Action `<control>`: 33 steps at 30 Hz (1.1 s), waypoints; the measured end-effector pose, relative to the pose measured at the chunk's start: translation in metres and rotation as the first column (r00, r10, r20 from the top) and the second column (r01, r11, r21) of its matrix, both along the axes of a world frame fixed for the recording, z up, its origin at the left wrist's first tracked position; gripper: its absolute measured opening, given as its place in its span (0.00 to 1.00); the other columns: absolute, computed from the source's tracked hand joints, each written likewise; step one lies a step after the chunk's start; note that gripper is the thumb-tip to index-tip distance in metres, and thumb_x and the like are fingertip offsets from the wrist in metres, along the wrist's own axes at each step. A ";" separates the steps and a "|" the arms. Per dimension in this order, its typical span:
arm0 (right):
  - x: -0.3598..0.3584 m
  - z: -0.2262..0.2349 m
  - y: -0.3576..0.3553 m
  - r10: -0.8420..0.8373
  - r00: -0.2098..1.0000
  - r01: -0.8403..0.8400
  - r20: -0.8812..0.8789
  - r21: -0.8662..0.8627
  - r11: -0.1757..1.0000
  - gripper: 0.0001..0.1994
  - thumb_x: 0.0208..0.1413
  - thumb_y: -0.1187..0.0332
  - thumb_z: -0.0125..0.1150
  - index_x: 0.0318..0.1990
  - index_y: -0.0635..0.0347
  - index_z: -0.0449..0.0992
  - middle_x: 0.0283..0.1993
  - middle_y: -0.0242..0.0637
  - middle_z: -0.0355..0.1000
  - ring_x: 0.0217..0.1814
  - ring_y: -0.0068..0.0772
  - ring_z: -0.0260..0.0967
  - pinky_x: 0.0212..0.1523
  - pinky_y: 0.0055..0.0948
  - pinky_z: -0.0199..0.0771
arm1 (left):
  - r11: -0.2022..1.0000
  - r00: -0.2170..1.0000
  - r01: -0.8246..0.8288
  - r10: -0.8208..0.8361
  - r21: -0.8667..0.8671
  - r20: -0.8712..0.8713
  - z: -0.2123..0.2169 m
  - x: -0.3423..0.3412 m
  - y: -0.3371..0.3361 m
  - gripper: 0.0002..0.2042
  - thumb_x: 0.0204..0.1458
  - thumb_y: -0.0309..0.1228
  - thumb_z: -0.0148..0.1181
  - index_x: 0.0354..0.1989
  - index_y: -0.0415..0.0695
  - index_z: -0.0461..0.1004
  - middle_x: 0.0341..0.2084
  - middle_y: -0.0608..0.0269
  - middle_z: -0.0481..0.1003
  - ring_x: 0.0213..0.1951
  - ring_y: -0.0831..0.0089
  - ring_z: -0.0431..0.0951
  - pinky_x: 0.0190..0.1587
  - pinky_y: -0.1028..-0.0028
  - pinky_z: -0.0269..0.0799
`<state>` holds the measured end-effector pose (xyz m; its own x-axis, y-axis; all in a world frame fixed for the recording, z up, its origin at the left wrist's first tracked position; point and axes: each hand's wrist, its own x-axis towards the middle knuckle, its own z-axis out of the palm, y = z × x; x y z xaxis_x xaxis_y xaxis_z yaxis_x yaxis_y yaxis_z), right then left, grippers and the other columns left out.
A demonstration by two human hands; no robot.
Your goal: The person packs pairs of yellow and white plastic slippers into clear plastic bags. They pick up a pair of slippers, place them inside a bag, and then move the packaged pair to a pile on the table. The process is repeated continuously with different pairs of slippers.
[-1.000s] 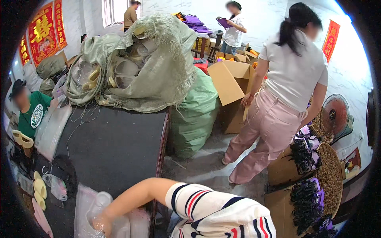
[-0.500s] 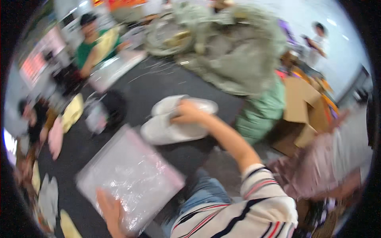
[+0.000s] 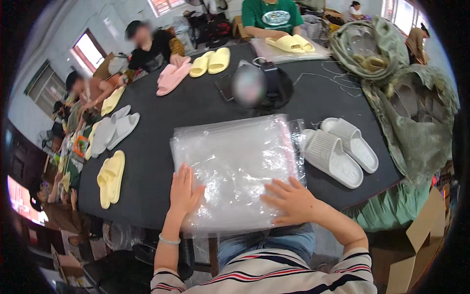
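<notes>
A stack of clear plastic bags (image 3: 230,157) with a pink strip along its right side lies flat before me on the black table. At its left edge rests my left hand (image 3: 183,193), fingers stretched out. My right hand (image 3: 291,201) is spread over the lower right part of the stack, palm down. Neither hand grips anything. Just right of the bags, a pair of pale grey slide slippers (image 3: 340,152) sits on the table, its ribbed straps upward.
Yellow slippers (image 3: 111,179), grey slippers (image 3: 116,128) and pink slippers (image 3: 174,77) stand along the table's left and far sides. A black cap (image 3: 276,88) lies mid-table. Green woven sacks (image 3: 413,115) bulge over the right edge; an opened cardboard box (image 3: 416,245) is below. Co-workers sit around.
My right hand has let go of the grey slippers, which now sit on the table, and moved onto the bags. The view has swung leftward.
</notes>
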<state>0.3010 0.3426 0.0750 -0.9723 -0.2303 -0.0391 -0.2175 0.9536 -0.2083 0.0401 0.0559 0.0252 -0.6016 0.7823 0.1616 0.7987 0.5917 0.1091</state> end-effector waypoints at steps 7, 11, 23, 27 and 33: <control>0.035 0.012 0.027 -0.090 0.961 0.065 -0.260 -0.103 0.993 0.30 0.44 0.60 0.65 0.59 0.47 0.70 0.65 0.43 0.61 0.68 0.44 0.57 0.67 0.50 0.54 | 0.968 0.976 -0.075 0.021 0.240 0.216 -0.014 -0.027 -0.018 0.39 0.52 0.43 0.62 0.68 0.36 0.51 0.59 0.46 0.65 0.60 0.54 0.65 0.65 0.57 0.49; 0.046 -0.014 0.030 -0.023 0.912 -0.101 -0.410 -0.278 0.955 0.16 0.41 0.70 0.61 0.42 0.51 0.79 0.49 0.36 0.73 0.55 0.40 0.71 0.54 0.40 0.70 | 0.823 0.886 -0.323 0.089 0.468 0.454 0.001 -0.053 0.004 0.37 0.50 0.36 0.67 0.65 0.38 0.56 0.47 0.57 0.73 0.42 0.70 0.73 0.49 0.68 0.64; 0.039 -0.034 0.012 -0.058 0.904 -0.071 -0.424 -0.281 0.957 0.13 0.38 0.72 0.62 0.37 0.59 0.77 0.38 0.36 0.74 0.39 0.37 0.72 0.41 0.35 0.74 | 0.444 0.536 -0.677 -0.248 0.587 0.807 0.003 -0.108 0.039 0.08 0.59 0.32 0.56 0.37 0.40 0.74 0.27 0.66 0.76 0.20 0.83 0.68 0.22 0.81 0.61; 0.046 0.001 0.005 -0.022 0.900 -0.105 -0.436 -0.263 0.959 0.14 0.38 0.71 0.62 0.37 0.59 0.77 0.36 0.36 0.74 0.38 0.37 0.72 0.39 0.35 0.74 | 0.401 0.533 -0.705 -0.245 0.586 0.810 0.002 -0.102 0.036 0.08 0.60 0.31 0.54 0.37 0.39 0.72 0.30 0.62 0.77 0.19 0.79 0.70 0.22 0.77 0.65; 0.028 0.015 0.019 0.088 0.993 -0.116 -0.081 -0.474 0.873 0.10 0.50 0.67 0.63 0.38 0.60 0.77 0.37 0.39 0.75 0.39 0.44 0.73 0.41 0.39 0.74 | 0.790 0.944 -0.290 0.144 0.540 0.296 0.006 -0.084 0.031 0.22 0.55 0.28 0.58 0.57 0.40 0.63 0.45 0.51 0.72 0.33 0.68 0.75 0.38 0.69 0.72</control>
